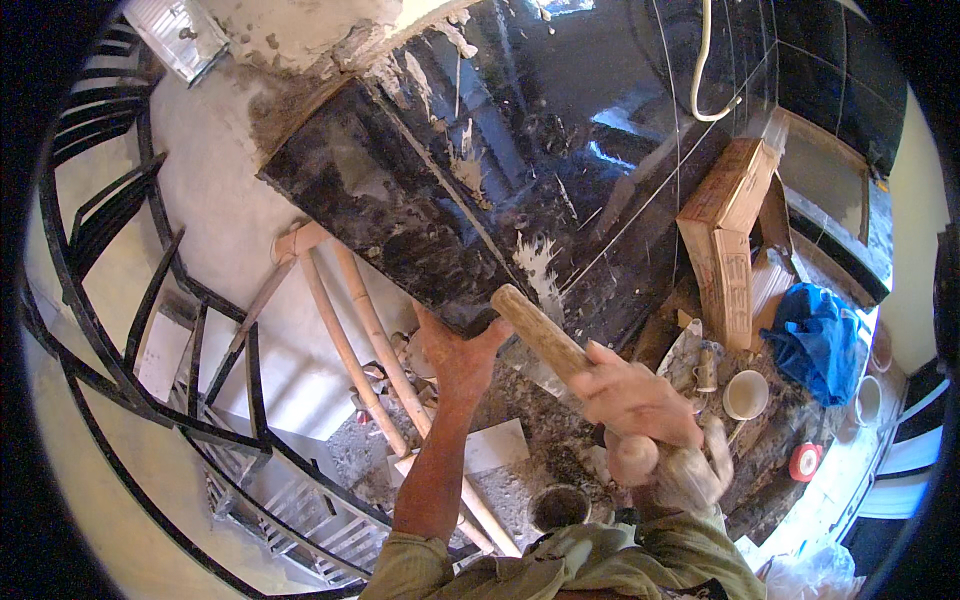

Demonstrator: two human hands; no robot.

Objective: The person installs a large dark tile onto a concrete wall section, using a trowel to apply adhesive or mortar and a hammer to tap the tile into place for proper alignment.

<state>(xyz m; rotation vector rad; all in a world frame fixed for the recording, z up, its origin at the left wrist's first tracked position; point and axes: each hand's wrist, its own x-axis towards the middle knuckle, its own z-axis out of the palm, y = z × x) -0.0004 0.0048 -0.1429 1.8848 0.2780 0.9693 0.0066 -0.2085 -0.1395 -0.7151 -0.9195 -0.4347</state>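
Observation:
My left hand (455, 350) grips the lower corner of a dark, glossy tile slab (370, 190), smeared with grime, that juts out beside the black tiled surface (610, 180). Its fingers are partly hidden by the slab. My right hand (635, 400) is closed round a wooden-handled mallet (540, 330). The handle's bare end points up-left, close to the slab's corner and just above my left hand; the pale, blurred head sits low by my right wrist. Pale mortar streaks (540, 270) mark the tiles along the seam.
Bamboo poles (370, 340) stand below the slab, beside a black stair railing (160, 400) at left. At right are cardboard boxes (730, 280), a blue cloth or bag (810, 340), a white cup (745, 395), a trowel (680, 360) and a red tape measure (805, 460). A bucket (558, 508) stands low centre.

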